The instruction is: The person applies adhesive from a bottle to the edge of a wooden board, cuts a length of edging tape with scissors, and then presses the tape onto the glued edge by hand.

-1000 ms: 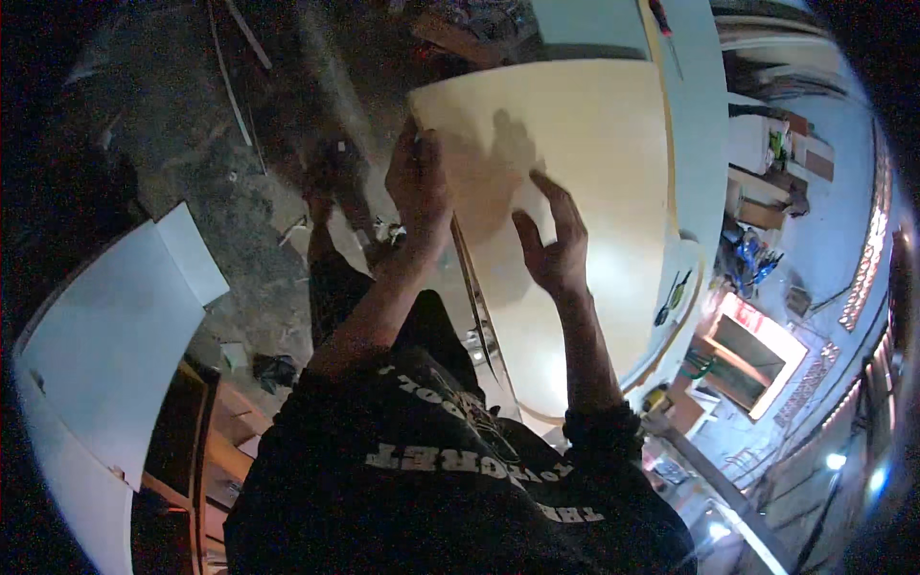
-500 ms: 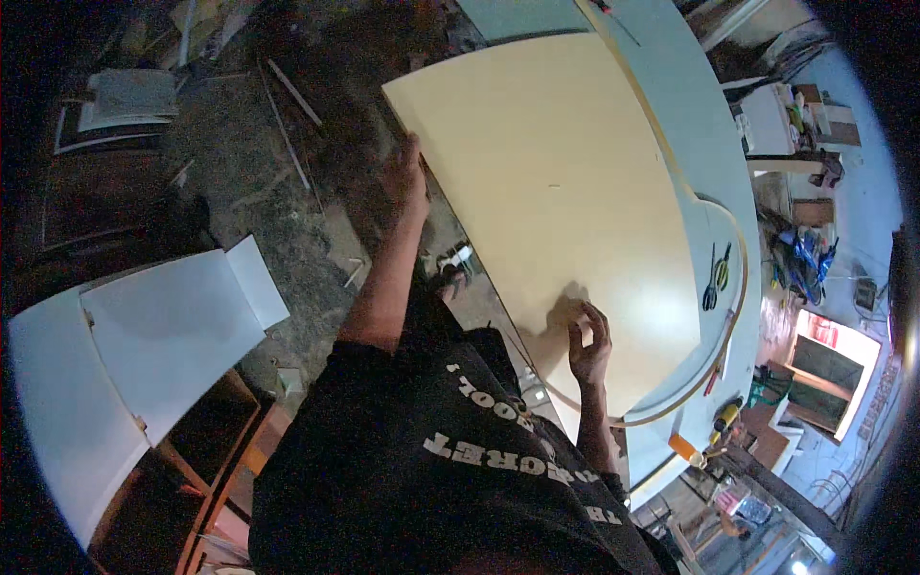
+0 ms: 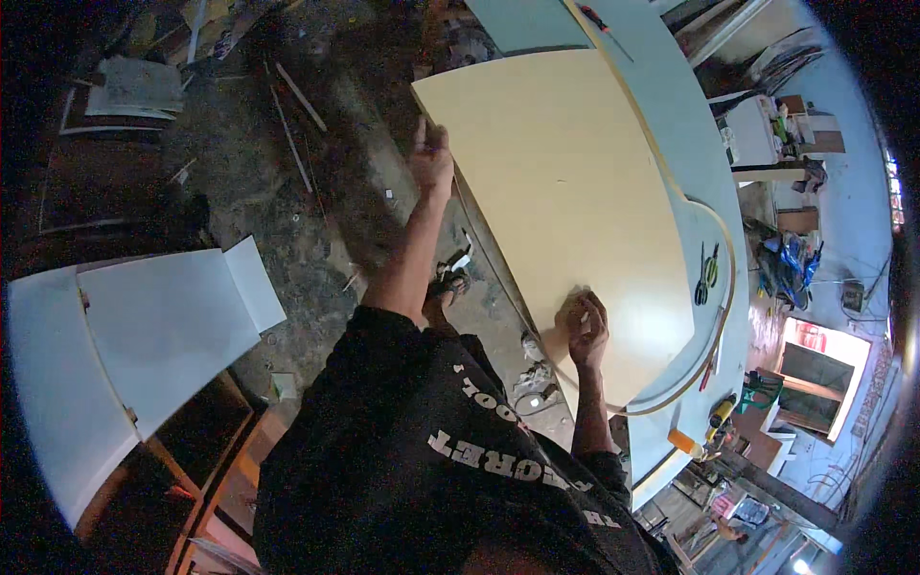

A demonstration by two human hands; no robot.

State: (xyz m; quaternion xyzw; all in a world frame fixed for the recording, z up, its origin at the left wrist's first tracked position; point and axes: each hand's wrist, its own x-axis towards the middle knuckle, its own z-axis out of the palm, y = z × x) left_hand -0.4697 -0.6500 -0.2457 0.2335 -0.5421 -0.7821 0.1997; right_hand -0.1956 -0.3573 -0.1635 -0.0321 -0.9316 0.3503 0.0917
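A large cream-coloured board (image 3: 565, 163) with a curved far end lies flat in front of me. A thin edging strip (image 3: 494, 257) runs beside its left edge, slightly apart from it, and loops round past the board's right side. My left hand (image 3: 433, 161) is closed at the board's upper left edge, seemingly on this strip; its fingertips are partly hidden. Over the lower part of the board my right hand (image 3: 587, 331) hovers or rests, fingers curled together, its shadow beside it. Whatever it may hold is too small to make out.
The board lies on a pale green table (image 3: 704, 144). Scissors (image 3: 707, 273), a screwdriver (image 3: 594, 17) and an orange bottle (image 3: 684, 443) lie to the right. White cabinet panels (image 3: 172, 326) stand at left. Loose strips (image 3: 300, 96) lie on the dark floor.
My left hand has closed its fingers and the strip now stands off the board's edge. My right hand's fingers have curled in. The view has shifted slightly.
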